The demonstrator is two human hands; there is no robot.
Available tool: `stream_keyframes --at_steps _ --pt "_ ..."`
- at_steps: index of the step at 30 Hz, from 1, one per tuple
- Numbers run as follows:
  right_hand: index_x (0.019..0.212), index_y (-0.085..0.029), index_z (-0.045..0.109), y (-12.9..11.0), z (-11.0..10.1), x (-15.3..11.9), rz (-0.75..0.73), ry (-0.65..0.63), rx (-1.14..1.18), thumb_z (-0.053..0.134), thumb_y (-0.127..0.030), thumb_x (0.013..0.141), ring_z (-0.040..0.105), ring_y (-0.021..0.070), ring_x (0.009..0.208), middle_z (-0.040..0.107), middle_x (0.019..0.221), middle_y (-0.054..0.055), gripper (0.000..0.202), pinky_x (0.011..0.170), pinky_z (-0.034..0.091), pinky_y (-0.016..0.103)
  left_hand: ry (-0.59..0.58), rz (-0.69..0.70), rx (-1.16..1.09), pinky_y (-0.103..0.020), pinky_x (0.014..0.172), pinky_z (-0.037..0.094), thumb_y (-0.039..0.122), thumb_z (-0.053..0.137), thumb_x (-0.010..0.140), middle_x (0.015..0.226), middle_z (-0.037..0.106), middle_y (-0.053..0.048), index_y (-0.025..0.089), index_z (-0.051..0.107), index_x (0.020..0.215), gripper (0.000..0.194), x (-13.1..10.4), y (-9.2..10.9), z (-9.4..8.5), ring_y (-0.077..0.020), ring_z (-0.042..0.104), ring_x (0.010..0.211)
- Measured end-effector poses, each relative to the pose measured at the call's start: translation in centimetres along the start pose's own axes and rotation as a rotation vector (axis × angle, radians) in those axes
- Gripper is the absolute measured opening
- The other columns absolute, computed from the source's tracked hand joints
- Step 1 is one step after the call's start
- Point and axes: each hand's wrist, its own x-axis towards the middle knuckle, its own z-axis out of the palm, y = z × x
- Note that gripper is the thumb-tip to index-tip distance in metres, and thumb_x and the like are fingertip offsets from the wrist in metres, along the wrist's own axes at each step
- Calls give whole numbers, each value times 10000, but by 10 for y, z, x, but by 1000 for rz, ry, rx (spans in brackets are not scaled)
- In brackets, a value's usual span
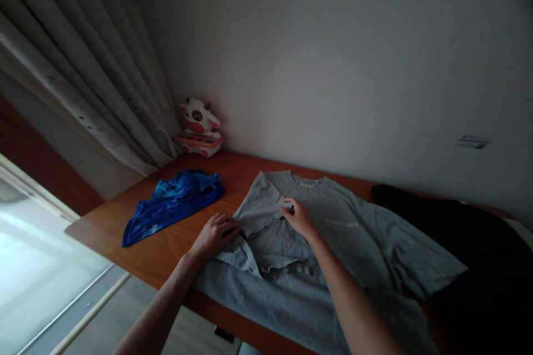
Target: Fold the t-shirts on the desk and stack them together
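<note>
A grey T-shirt (pixel 341 205) with pale lettering on its chest is spread over the wooden tabletop, collar toward the wall. The sleeve on its left side is folded inward across the body, and the lower part is rumpled. My right hand (pixel 297 216) pinches the hem of that folded sleeve between thumb and fingers. At the shirt's left edge, my left hand (pixel 219 234) lies palm down on the cloth with its fingers stretched out. The sleeve on the right side extends outward.
A crumpled blue garment (pixel 175 202) lies on the wooden tabletop (pixel 154 258) to the left. Behind it, a cow-shaped toy keyboard (pixel 200 130) stands by the curtain (pixel 91 66). Black cloth (pixel 478 249) covers the right side. A wall (pixel 333 66) rises along the back.
</note>
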Motion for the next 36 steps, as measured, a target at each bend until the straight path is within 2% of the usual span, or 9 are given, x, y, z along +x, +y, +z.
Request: stream_keyframes --at_steps 5,10,14,17,20,24,27,31,36 --pt "1071 -184 678 3 0 4 47 55 15 411 -360 974 682 168 609 719 708 20 335 604 523 261 5 18 -5 -333 833 545 361 567 988 969 739 -67 265 787 979 240 2 2 -1 -193 676 883" --pt "935 -221 704 3 2 -8 56 109 -124 571 -310 893 672 192 683 705 715 32 166 691 513 291 -3 -2 26 -351 824 532 412 559 987 944 742 -71 251 777 923 278 3 6 -4 -202 675 871" --pt "1067 -181 697 1 4 -20 40 166 -197 564 -376 904 673 228 852 721 962 114 287 806 513 341 -43 -40 49 -369 839 516 397 486 1020 950 746 -83 226 748 915 330 11 6 -5 -218 672 892" --pt "1159 -156 670 -2 7 -28 -1 208 -223 512 -379 934 668 237 923 712 1041 136 354 861 507 353 -33 -66 13 -372 884 520 385 458 1027 1002 746 -85 221 727 995 316 37 2 -2 -223 674 935" --pt "1144 -175 673 -3 7 -32 -69 221 -203 463 -363 959 672 231 953 727 1052 121 337 881 508 350 -14 -120 3 -370 919 529 367 443 1020 1041 740 -90 214 711 1068 313 82 -3 5 -225 678 973" --pt "1124 -203 687 -1 3 -34 -65 207 -95 447 -394 972 686 206 845 751 1036 96 342 829 526 332 -133 -183 71 -380 1013 514 194 418 967 1206 710 -113 186 667 1231 363 148 -15 22 -232 661 1127" --pt "1123 -222 703 0 0 -33 -30 190 -52 441 -431 977 678 188 736 762 964 72 366 769 530 311 -227 -180 91 -378 1044 502 71 454 862 1284 697 -107 200 664 1262 469 184 -25 40 -238 650 1188" --pt "1157 -192 707 1 -1 -33 -24 160 -77 442 -410 973 682 203 742 762 960 93 389 774 526 323 -331 -190 122 -376 1062 487 42 481 819 1328 691 -107 213 671 1269 517 211 -36 64 -257 645 1224" --pt "1153 -193 703 0 -1 -34 -21 153 -94 449 -407 973 677 201 775 752 1000 99 377 786 516 313 -419 -213 179 -393 1027 503 105 519 854 1285 714 -94 246 692 1221 430 223 -43 81 -275 662 1192"
